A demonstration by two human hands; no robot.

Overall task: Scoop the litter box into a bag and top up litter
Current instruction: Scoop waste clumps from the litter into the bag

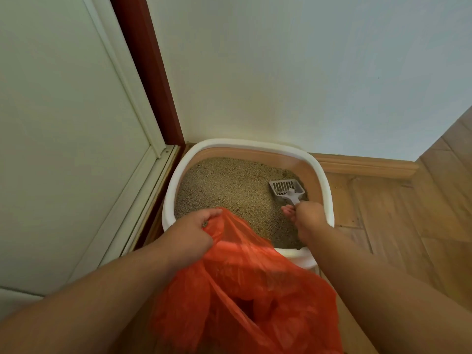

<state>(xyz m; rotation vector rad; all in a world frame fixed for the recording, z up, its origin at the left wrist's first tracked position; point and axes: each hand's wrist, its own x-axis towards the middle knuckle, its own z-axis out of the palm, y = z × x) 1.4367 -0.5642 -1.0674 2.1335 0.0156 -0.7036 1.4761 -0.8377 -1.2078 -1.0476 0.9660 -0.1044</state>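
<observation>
A litter box with a white rim and tan inner wall stands in the corner, filled with beige litter. My right hand grips the handle of a grey slotted scoop, whose head lies in the litter at the box's far right. My left hand grips the rim of an orange plastic bag, held over the box's near edge. The bag hangs down toward me and covers the near side of the box.
A white wall stands behind the box, and a white door with a dark red frame is at the left. Wooden floor and a wooden skirting board lie to the right.
</observation>
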